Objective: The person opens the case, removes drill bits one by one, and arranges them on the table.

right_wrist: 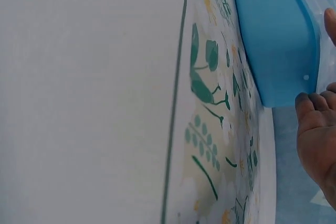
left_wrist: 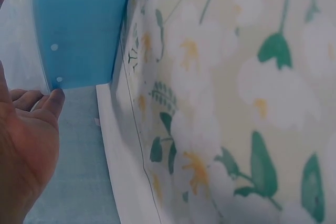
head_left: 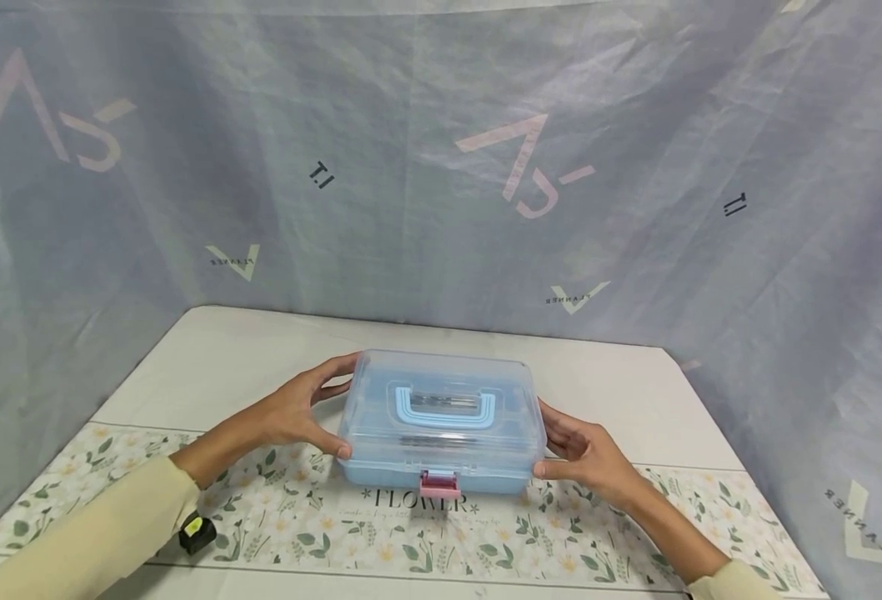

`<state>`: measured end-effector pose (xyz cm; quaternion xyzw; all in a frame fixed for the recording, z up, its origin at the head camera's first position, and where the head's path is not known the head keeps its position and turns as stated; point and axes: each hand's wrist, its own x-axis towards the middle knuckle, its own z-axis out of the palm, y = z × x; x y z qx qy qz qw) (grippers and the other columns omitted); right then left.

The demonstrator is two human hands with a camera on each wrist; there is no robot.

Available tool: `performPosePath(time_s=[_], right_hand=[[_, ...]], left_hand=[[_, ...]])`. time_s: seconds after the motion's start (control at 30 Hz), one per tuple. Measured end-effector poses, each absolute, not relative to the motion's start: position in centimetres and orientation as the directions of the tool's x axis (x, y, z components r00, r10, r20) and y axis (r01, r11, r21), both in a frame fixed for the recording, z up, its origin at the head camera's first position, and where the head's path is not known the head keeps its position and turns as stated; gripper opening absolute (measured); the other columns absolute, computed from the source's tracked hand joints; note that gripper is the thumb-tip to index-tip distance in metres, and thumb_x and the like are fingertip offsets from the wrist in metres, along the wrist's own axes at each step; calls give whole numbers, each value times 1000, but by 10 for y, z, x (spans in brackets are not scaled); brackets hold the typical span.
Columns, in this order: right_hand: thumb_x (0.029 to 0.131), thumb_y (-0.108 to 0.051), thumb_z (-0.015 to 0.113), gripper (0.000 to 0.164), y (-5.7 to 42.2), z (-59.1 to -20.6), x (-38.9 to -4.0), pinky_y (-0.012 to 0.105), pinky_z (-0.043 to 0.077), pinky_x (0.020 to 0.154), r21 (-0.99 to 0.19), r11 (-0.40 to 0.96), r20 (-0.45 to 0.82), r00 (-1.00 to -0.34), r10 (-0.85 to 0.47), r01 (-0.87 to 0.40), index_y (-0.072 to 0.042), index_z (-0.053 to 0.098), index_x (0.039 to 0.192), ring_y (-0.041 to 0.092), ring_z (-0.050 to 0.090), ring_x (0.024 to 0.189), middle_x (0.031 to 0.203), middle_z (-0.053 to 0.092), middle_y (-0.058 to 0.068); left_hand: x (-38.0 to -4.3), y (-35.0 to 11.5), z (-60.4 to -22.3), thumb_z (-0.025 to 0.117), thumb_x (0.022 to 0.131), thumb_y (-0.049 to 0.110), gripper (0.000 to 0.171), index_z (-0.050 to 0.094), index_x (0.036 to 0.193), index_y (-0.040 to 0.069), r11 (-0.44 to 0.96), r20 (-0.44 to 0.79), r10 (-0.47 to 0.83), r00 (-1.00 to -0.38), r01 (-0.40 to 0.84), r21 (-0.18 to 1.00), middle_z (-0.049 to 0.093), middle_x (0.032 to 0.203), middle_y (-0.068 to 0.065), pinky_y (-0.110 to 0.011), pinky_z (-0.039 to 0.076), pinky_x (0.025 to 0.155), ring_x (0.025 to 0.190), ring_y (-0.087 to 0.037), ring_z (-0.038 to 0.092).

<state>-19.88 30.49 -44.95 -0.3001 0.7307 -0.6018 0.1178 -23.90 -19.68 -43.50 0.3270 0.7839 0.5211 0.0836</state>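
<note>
A storage box (head_left: 381, 475) with a light-blue base, a clear lid, a blue carrying handle (head_left: 444, 420) and a pink latch (head_left: 439, 483) is on the table in the head view. Its lid is down, and silvery items show faintly through it. My left hand (head_left: 294, 412) holds the box's left end, thumb at the front corner and fingers toward the back. At the opposite end, my right hand (head_left: 591, 454) grips in the same way. Both wrist views show fingertips at the seam between the blue base (left_wrist: 84, 30) and the lid.
A floral cloth strip (head_left: 381, 533) with printed lettering crosses the white table (head_left: 261, 342). Grey printed curtains (head_left: 411, 167) enclose the back and sides. On the left wrist sits a small black device (head_left: 197, 533) with a yellow-green mark.
</note>
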Motion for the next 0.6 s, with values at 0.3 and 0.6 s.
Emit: performPosePath(time_s=[0.3, 0.6], right_hand=[[101, 2, 81, 83, 311, -447, -205, 16, 49, 119, -924, 173, 193, -804, -563, -342, 8, 37, 171, -10, 52, 151, 178, 42, -5], [105, -7, 80, 69, 308, -446, -206, 20, 59, 107, -866, 287, 240, -844, -480, -409, 7, 50, 165, -13, 58, 141, 158, 56, -34]], left_hand=[[-240, -199, -437, 108, 78, 29, 133, 26, 181, 11, 246, 209, 602, -770, 428, 870, 31, 182, -29, -81, 32, 129, 162, -64, 39], [-242, -200, -436, 98, 91, 40, 121, 25, 180, 6, 263, 215, 577, -788, 429, 864, 28, 184, -31, -81, 33, 128, 161, -63, 41]])
